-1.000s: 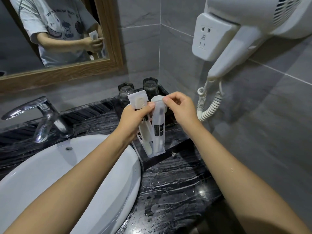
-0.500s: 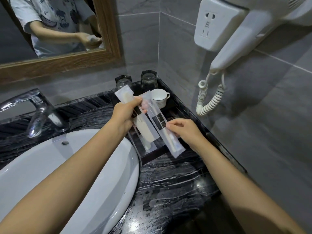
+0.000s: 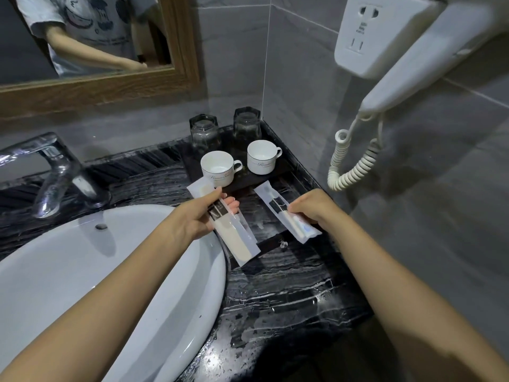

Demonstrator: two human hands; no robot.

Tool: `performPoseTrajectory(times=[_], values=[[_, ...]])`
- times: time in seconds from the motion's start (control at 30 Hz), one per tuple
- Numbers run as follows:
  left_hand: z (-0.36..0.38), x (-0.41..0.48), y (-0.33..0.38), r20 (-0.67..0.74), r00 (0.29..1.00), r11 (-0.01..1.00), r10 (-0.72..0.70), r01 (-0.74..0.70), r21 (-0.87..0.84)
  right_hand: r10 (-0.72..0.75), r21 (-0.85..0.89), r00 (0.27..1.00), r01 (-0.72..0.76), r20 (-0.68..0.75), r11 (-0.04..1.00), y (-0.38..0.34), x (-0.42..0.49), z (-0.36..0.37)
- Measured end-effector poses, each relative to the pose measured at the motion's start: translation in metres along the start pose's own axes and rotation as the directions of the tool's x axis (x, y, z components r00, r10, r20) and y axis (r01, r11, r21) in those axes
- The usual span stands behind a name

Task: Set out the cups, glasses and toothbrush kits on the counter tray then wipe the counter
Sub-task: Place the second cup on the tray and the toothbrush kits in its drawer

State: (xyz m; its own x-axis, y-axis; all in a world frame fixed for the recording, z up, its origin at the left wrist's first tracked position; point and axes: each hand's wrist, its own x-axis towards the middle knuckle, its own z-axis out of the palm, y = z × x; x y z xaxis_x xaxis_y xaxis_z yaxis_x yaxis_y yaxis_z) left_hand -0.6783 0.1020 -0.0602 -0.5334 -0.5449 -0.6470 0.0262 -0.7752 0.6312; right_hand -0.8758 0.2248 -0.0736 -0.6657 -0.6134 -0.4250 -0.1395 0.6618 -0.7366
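A dark marbled tray (image 3: 292, 172) sits in the counter's back right corner. At its rear stand two upturned dark glasses (image 3: 204, 130) (image 3: 247, 125), with two white cups (image 3: 217, 168) (image 3: 262, 157) in front of them. My left hand (image 3: 202, 213) grips a clear-wrapped toothbrush kit (image 3: 234, 238) over the tray's front left edge. My right hand (image 3: 314, 208) pinches a second toothbrush kit (image 3: 286, 213), which lies slanted on the tray's front right part.
A white basin (image 3: 82, 271) fills the left, with a chrome tap (image 3: 55, 172) behind it. The black marble counter (image 3: 275, 299) in front of the tray is wet. A wall hairdryer (image 3: 413, 64) with coiled cord (image 3: 352, 161) hangs on the right. A mirror (image 3: 82, 37) is behind.
My hands moved apart and down. The right hand brought its kit down onto the tray's right side; the left hand shifted its kit toward the tray's front left. Both cups now show.
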Motion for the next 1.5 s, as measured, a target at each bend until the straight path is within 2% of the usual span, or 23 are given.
performPoseTrajectory(times=[0.13, 0.43, 0.97, 1.07, 1.13, 1.2, 1.27, 1.33, 1.4, 1.5], values=[[-0.005, 0.007, -0.002, 0.000, 1.000, 1.000, -0.027, 0.027, -0.016, 0.080, -0.166, 0.996, -0.072, 0.040, 0.983, -0.012, 0.026, 0.010], [-0.012, 0.025, -0.005, -0.027, 0.997, 0.997, -0.071, 0.070, -0.023, 0.110, -0.233, 0.993, -0.098, 0.041, 0.968, -0.014, 0.067, 0.034], [-0.010, 0.046, -0.008, -0.042, 0.992, 0.993, -0.115, 0.116, 0.023, 0.068, -0.194, 0.997, -0.063, 0.020, 0.979, 0.006, 0.080, 0.037], [-0.008, 0.046, -0.007, -0.047, 0.992, 0.993, -0.120, 0.121, 0.014, -0.052, -0.276, 0.998, 0.044, -0.023, 0.960, -0.002, 0.062, 0.029], [-0.005, 0.044, -0.007, -0.037, 0.992, 0.993, -0.121, 0.121, 0.000, -0.144, -0.221, 0.989, 0.146, 0.025, 0.964, -0.011, 0.040, 0.027], [0.001, 0.042, -0.006, -0.009, 0.993, 0.993, -0.114, 0.114, -0.026, -0.132, -0.058, 0.961, 0.150, 0.244, 0.987, -0.020, 0.013, 0.031], [0.009, 0.039, -0.006, 0.016, 0.995, 0.994, -0.098, 0.099, -0.052, -0.095, 0.029, 0.891, 0.091, 0.445, 0.995, -0.025, -0.011, 0.036], [0.014, 0.036, -0.006, 0.032, 0.997, 0.994, -0.076, 0.078, -0.080, -0.126, 0.069, 0.882, 0.106, 0.455, 0.992, -0.023, -0.023, 0.040], [0.016, 0.034, -0.008, 0.044, 0.998, 0.994, -0.051, 0.054, -0.092, -0.160, 0.108, 0.910, 0.128, 0.382, 0.986, -0.019, -0.025, 0.042], [0.014, 0.034, -0.013, 0.003, 0.999, 0.999, -0.041, 0.041, 0.005, -0.127, 0.116, 0.941, 0.095, 0.312, 0.989, -0.012, -0.024, 0.041]])
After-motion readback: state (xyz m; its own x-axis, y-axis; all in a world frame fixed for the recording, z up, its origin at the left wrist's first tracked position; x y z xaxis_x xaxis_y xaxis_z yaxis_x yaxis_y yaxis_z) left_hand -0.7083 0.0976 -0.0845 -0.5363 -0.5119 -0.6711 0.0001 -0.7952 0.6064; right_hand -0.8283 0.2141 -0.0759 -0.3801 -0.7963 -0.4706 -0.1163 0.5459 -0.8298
